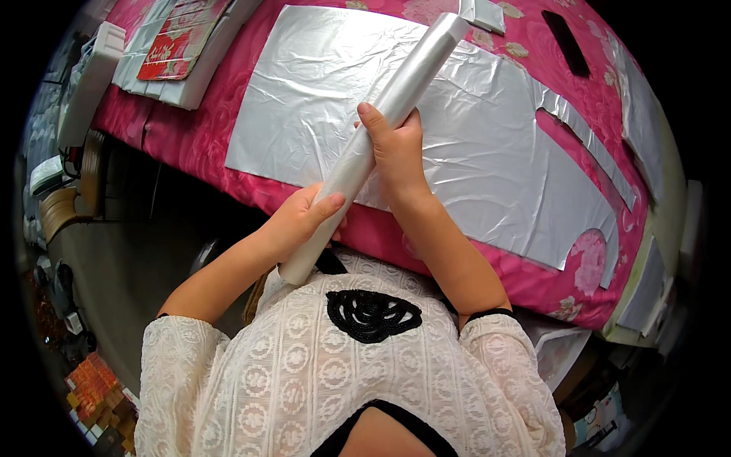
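Observation:
A long roll of clear plastic film [415, 72] slants across the middle, its far end over the table and its near end close to my body. Around the lower part my left hand [308, 217] is closed, thumb on top. My right hand [394, 148] grips the roll farther up, with the thumb along its side. Beneath the roll lies a large silvery sheet [472, 175], creased and spread over the table. At the sheet's right end, curved strips and cut-outs show the cloth below.
A pink flowered cloth [205, 164] covers the table. At the far left sit white packs with a red printed piece [179, 49]. A black flat object [566, 43] lies at the far right, near a small white box [482, 14]. A wooden chair [72, 206] stands left.

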Tool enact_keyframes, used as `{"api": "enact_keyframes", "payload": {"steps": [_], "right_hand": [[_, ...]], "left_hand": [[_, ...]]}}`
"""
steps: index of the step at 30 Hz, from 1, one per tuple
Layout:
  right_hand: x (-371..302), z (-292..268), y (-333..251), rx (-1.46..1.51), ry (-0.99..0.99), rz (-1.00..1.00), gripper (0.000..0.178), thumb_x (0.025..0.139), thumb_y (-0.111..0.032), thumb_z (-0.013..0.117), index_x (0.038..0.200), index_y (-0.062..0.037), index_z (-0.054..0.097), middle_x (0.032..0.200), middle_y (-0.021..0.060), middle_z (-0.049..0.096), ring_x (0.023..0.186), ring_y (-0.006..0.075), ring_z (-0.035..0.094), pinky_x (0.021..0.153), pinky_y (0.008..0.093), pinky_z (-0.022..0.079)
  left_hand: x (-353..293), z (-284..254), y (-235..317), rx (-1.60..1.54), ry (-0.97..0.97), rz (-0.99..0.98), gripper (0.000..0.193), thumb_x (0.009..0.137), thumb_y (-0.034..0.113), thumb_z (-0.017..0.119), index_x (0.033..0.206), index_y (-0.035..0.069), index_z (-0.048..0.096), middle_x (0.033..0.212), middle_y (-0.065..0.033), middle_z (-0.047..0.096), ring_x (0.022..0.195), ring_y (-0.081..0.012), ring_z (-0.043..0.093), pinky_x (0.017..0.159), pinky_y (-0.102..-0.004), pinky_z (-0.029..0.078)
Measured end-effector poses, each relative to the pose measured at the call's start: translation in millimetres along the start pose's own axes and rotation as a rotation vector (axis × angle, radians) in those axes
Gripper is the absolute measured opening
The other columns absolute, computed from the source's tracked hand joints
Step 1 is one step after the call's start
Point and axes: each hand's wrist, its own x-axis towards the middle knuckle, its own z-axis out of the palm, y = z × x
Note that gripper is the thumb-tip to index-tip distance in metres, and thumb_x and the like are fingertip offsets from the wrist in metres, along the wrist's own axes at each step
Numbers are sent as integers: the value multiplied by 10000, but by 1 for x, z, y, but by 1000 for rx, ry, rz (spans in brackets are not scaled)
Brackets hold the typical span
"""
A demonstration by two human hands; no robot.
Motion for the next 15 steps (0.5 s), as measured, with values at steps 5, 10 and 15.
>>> {"api": "enact_keyframes", "payload": {"steps": [5,10,15], "right_hand": [[30,-26,-12,88,-21,-1,466,802,-224,688,1085,34,423,908,110,567,785,156,578,706,285,487],[89,-93,-39,-2,174,-42,501,819,-245,662,1185,17,443,972,78,593,826,128,555,674,252,445],[94,-120,-71,-416,-9,104,283,872,-285,605,1026,-48,611,930,27,633,677,38,525,549,163,398]], "left_hand": [[-10,-20,-13,-246,-318,-168,693,708,602,677,1056,14,558,693,-24,527,556,-99,537,490,-242,471],[-23,-38,-38,-350,-433,-271,683,693,547,718,1051,-13,560,654,-34,527,522,-116,529,483,-253,469],[-29,-47,-63,-497,-461,-291,648,710,504,719,1048,-27,566,652,-52,533,518,-129,536,464,-256,467]]}}
